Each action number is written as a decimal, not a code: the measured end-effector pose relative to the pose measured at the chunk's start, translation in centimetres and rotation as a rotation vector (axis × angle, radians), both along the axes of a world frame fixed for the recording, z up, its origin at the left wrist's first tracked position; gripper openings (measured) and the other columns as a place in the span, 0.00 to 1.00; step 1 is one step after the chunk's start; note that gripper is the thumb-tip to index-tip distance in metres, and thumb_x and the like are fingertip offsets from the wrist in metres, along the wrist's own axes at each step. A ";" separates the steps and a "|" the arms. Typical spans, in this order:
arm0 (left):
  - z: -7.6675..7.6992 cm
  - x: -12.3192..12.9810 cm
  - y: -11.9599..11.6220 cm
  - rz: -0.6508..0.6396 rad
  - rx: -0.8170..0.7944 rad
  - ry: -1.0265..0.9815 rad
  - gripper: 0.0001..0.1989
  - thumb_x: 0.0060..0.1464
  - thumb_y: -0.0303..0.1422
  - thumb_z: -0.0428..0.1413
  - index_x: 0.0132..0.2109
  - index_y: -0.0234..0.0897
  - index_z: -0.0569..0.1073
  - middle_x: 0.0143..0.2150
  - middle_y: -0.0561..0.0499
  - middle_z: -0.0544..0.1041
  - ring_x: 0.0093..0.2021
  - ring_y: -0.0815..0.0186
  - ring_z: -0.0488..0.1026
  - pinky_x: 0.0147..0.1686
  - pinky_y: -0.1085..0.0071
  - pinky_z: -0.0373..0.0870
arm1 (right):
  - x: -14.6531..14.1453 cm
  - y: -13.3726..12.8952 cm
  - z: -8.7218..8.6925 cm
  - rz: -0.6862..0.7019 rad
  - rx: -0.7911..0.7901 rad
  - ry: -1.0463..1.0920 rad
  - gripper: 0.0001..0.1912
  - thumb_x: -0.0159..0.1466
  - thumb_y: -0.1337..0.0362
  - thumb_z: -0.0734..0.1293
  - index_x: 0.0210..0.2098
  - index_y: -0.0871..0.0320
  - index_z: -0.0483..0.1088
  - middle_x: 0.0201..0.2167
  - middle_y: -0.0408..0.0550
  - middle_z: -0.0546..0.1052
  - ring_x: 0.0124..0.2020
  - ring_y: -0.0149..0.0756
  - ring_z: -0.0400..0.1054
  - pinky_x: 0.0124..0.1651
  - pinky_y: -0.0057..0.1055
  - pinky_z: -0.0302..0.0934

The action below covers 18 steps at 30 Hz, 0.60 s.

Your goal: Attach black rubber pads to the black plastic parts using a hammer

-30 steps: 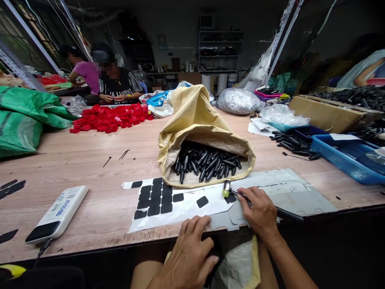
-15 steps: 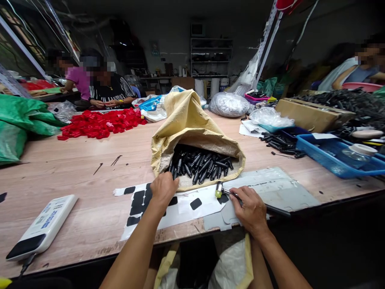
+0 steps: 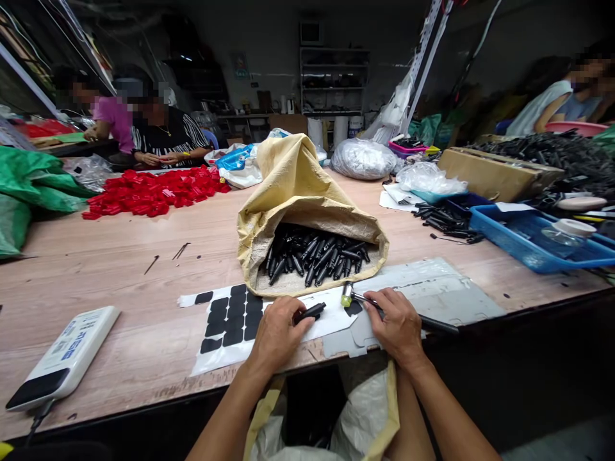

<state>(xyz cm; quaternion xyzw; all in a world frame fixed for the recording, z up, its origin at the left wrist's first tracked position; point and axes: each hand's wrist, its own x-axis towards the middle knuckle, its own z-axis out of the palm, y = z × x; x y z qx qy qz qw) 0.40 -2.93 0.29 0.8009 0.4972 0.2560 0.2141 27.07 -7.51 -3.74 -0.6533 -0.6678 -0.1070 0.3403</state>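
Between the fingers of my left hand (image 3: pixel 281 330) is a black tube-shaped part (image 3: pixel 311 312), its tip pointing right. My right hand (image 3: pixel 396 320) is closed around the black handle of a small hammer (image 3: pixel 435 324), whose head with a yellow-green face (image 3: pixel 346 296) rests to the left. Just beyond both hands, a yellow woven sack (image 3: pixel 307 198) lies open toward me, with many similar black parts (image 3: pixel 319 256) in its mouth. Under my hands lies a white sheet (image 3: pixel 221 355) bearing rounded black squares (image 3: pixel 234 320); a grey board (image 3: pixel 446 288) extends to the right.
A white power bank (image 3: pixel 65 355) with a cable lies at the left. Red pieces (image 3: pixel 154 192) are heaped farther back, near a co-worker (image 3: pixel 168 137). On the right stand a blue tray (image 3: pixel 533 246) and a cardboard box (image 3: pixel 497 173). Another open sack (image 3: pixel 365 416) sits below the table edge.
My left hand has come from the sack's mouth toward me and to the right, now with a black part in it. My right hand still holds the hammer in nearly the same place.
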 end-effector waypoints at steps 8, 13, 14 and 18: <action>-0.8 -0.3 0.3 -0.076 -0.033 -0.098 0.05 0.54 0.33 0.63 0.40 0.40 0.79 0.36 0.51 0.77 0.40 0.60 0.71 0.43 0.64 0.63 | 0.0 -0.3 0.7 0.051 -0.004 -0.030 0.12 0.69 0.65 0.63 0.49 0.51 0.76 0.36 0.46 0.76 0.40 0.39 0.68 0.45 0.35 0.61; -0.6 -0.5 0.3 -0.079 -0.056 -0.120 0.05 0.52 0.32 0.64 0.39 0.40 0.80 0.35 0.52 0.77 0.40 0.60 0.71 0.44 0.64 0.63 | -3.0 -1.8 2.0 0.190 0.046 0.141 0.17 0.71 0.66 0.61 0.57 0.50 0.72 0.40 0.49 0.77 0.43 0.39 0.70 0.47 0.36 0.65; -0.6 -0.5 0.3 -0.075 -0.057 -0.127 0.06 0.52 0.32 0.64 0.39 0.41 0.80 0.35 0.52 0.77 0.40 0.60 0.71 0.44 0.64 0.63 | -3.8 -2.1 2.2 0.229 0.036 0.171 0.17 0.71 0.67 0.60 0.57 0.50 0.71 0.40 0.49 0.77 0.43 0.39 0.71 0.46 0.36 0.66; -0.8 -0.5 0.3 -0.058 -0.063 -0.148 0.07 0.52 0.32 0.64 0.40 0.42 0.82 0.35 0.51 0.77 0.41 0.60 0.72 0.43 0.65 0.64 | -6.2 -2.6 3.1 0.285 0.005 0.168 0.18 0.71 0.69 0.60 0.57 0.50 0.72 0.36 0.48 0.76 0.40 0.37 0.71 0.45 0.34 0.66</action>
